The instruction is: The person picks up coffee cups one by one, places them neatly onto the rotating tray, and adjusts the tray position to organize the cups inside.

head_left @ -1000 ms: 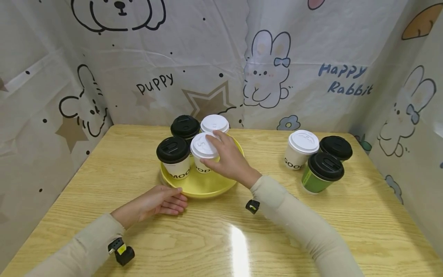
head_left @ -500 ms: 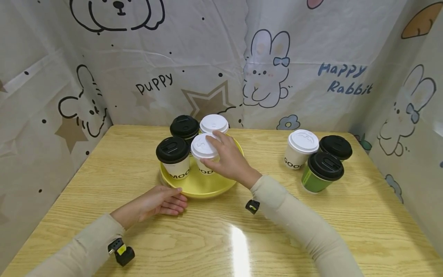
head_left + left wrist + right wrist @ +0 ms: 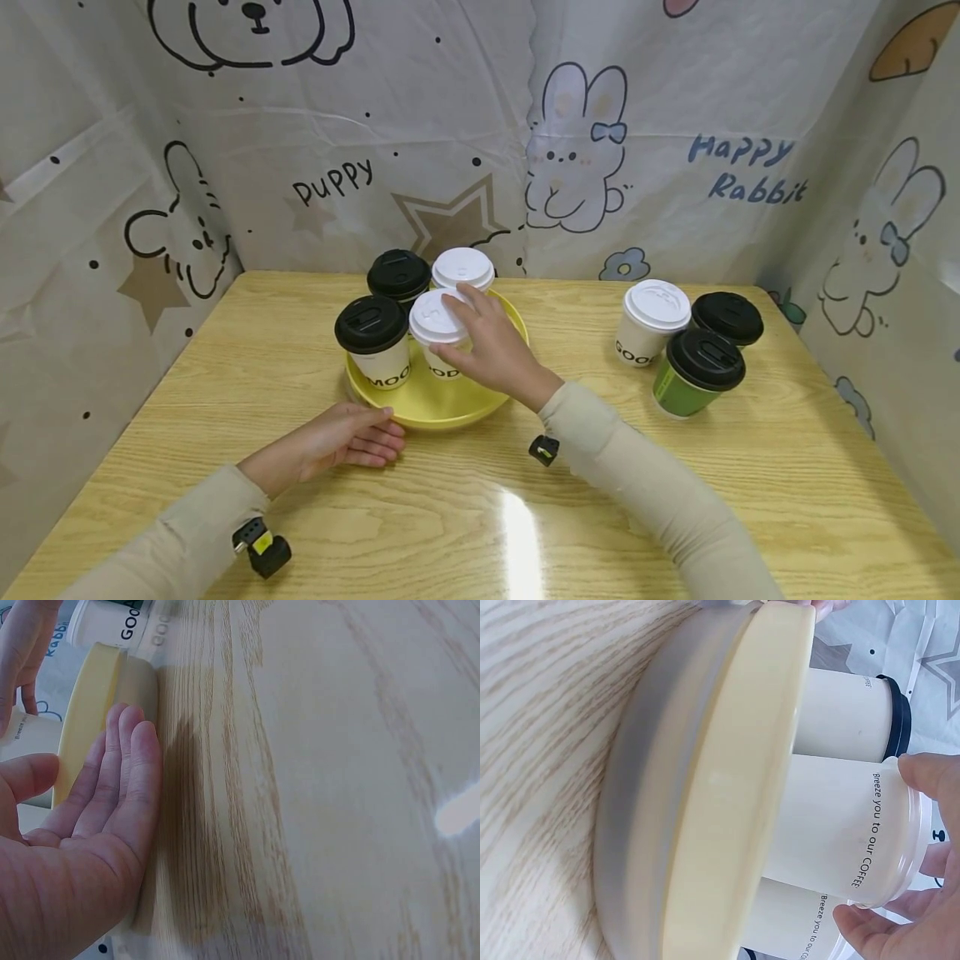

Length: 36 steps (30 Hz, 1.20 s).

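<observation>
In the head view, a round yellow tray [image 3: 438, 408] carries several paper coffee cups. My right hand [image 3: 498, 346] grips the front white-lidded coffee cup [image 3: 437, 317] around its lid, thumb on the near side; the right wrist view shows this cup [image 3: 840, 825] standing upright, its base hidden behind the tray wall. Beside it stands a black-lidded cup [image 3: 375, 342]; behind are another black-lidded cup [image 3: 399, 273] and another white-lidded cup [image 3: 463, 267]. My left hand [image 3: 352, 442] holds the tray's near-left edge, thumb at the rim and fingers [image 3: 127, 765] along the outer wall.
To the right on the wooden table [image 3: 600, 517] stand a white-lidded cup [image 3: 651, 325], a green cup with a black lid [image 3: 696, 375] and another black-lidded cup [image 3: 727, 319]. A printed cloth [image 3: 465, 125] hangs behind the table and along both sides.
The cup under my right hand has shifted very slightly left, close to the black-lidded cup beside it. My left hand keeps its place at the tray's edge.
</observation>
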{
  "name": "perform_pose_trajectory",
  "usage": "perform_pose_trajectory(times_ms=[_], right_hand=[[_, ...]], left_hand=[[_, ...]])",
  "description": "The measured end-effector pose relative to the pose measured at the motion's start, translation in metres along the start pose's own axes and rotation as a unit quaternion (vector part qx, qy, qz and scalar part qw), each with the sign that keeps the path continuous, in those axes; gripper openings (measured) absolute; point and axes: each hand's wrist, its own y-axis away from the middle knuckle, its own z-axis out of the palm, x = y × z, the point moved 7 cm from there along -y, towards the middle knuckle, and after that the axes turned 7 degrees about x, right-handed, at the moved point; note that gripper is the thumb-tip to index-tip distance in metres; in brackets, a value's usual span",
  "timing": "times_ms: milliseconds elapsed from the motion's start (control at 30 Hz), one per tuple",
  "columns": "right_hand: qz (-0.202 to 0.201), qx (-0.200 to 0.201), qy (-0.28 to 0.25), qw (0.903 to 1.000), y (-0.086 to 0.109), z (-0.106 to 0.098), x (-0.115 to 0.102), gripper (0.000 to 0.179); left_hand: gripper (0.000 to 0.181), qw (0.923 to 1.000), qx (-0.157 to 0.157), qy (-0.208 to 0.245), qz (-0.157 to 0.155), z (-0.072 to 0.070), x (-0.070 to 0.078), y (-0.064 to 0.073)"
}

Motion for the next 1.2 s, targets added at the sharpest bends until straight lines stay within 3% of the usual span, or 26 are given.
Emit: perform_pose_trajectory(times_ms=[933, 1200], right_hand=[[0.002, -0.019, -0.01, 0.9998, 0.004, -0.002, -0.001, 0.071], [0.012, -0.033, 0.008, 0.9993, 0.013, -0.041, 0.013, 0.077]], left_hand=[[0.051, 1.0, 0.001, 0.001, 0.002, -0.001, -0.001, 0.002], [0.05, 1.0, 0.002, -0.003, 0.005, -0.001, 0.0, 0.0]])
